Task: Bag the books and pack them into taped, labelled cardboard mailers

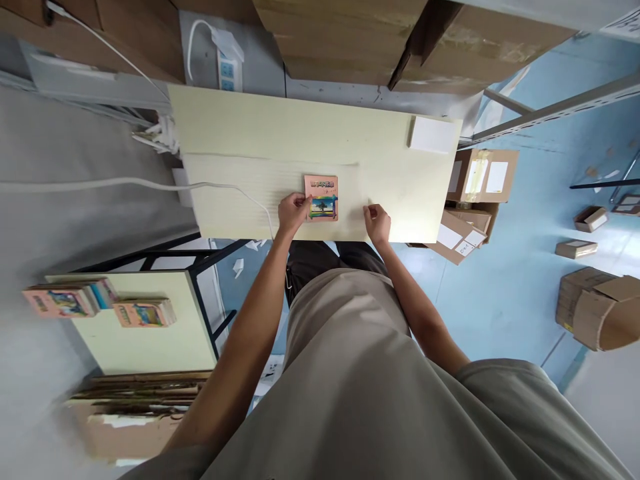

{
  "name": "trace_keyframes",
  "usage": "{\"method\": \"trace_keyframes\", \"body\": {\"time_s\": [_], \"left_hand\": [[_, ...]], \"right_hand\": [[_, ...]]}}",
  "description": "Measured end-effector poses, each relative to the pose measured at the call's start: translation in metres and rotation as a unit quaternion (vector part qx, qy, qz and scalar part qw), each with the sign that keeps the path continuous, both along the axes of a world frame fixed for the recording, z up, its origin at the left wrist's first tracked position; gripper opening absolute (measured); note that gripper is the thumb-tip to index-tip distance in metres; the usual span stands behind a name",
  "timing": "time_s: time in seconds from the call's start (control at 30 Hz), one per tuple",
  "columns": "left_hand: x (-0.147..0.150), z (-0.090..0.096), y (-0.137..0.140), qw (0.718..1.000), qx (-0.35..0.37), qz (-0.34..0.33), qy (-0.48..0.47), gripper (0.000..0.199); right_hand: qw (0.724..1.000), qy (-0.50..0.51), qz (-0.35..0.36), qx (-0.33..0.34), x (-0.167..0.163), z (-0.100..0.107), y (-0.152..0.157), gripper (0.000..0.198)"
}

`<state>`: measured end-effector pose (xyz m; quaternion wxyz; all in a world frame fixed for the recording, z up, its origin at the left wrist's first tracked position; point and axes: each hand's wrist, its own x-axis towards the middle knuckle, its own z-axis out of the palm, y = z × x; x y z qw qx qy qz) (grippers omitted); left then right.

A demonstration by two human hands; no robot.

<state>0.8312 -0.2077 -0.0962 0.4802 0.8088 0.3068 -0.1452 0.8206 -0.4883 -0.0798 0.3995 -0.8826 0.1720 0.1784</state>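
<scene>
A small pink booklet (321, 189) with a colourful tree picture on its cover lies flat on the pale yellow table. My left hand (294, 212) grips its left edge, thumb over the cover and the other fingers curled beside it. To the right of the booklet, apart from it, my right hand (377, 223) is closed near the table's front edge, thumb and fingertips pinched together. Whatever sits in that pinch, if anything, is too small to make out. A thin, see-through sheet (350, 175) seems to lie under and around the booklet.
A white stack (434, 135) occupies the table's far right corner. A white cable (220, 185) crosses the left side to the front edge. Cardboard boxes (345, 40) stand behind. Stacks of booklets (145, 313) rest on a lower left surface. More boxes (483, 175) are at right.
</scene>
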Motion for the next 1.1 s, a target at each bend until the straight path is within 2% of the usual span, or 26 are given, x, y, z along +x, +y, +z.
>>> {"method": "trace_keyframes", "body": {"time_s": [0.27, 0.4, 0.5, 0.57, 0.67, 0.77, 0.83, 0.93, 1.0, 1.1], "left_hand": [[-0.001, -0.004, 0.001, 1.000, 0.017, 0.001, -0.012, 0.019], [-0.005, -0.006, 0.000, 0.998, 0.054, -0.008, -0.012, 0.017], [-0.010, 0.000, -0.005, 0.997, 0.069, 0.000, -0.041, 0.024], [-0.013, 0.006, -0.008, 0.996, 0.063, 0.005, -0.068, 0.030], [-0.016, 0.014, -0.013, 0.997, 0.017, -0.006, -0.075, 0.051], [-0.014, 0.013, -0.016, 0.998, 0.020, -0.014, -0.062, 0.048], [-0.011, 0.008, -0.016, 0.998, 0.041, 0.000, -0.050, 0.038], [-0.008, -0.003, -0.017, 0.997, 0.057, 0.029, -0.035, 0.028], [-0.009, -0.009, -0.019, 0.996, 0.067, 0.045, -0.037, 0.026], [-0.011, -0.015, -0.020, 0.993, 0.064, 0.085, -0.042, 0.015]], "right_hand": [[0.998, -0.051, 0.037, 0.013, 0.002, 0.017, 0.003, 0.042], [0.991, -0.095, 0.082, 0.043, 0.003, 0.032, 0.026, 0.045], [0.984, -0.090, 0.139, 0.072, 0.008, 0.040, 0.057, 0.044], [0.978, -0.076, 0.172, 0.083, 0.012, 0.038, 0.082, 0.040], [0.974, -0.051, 0.204, 0.084, 0.019, 0.023, 0.119, 0.030], [0.973, -0.015, 0.218, 0.068, 0.022, 0.003, 0.141, 0.019], [0.970, 0.005, 0.234, 0.066, 0.024, -0.005, 0.140, 0.013], [0.964, 0.007, 0.251, 0.092, 0.032, -0.007, 0.117, 0.010], [0.974, 0.000, 0.210, 0.083, 0.045, -0.005, 0.097, 0.016], [0.991, 0.029, 0.124, 0.032, 0.069, -0.004, 0.078, 0.024]]}}
